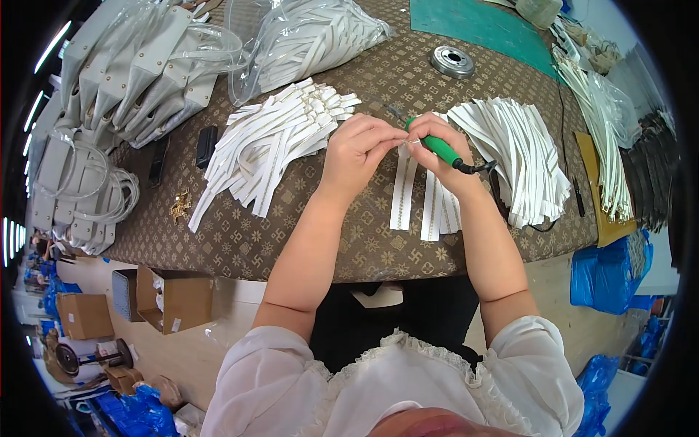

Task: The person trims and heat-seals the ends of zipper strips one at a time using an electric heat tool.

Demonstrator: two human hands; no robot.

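White zipper strip is lying on the worktop, left hand pinching narrowly at what is probably its far end, right hand, about equally near, gripping a green-handled tool, strip's long axis running from the fingers toward the near edge.

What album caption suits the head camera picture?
Right hand with green tool beside left hand, between piles of white zippers.
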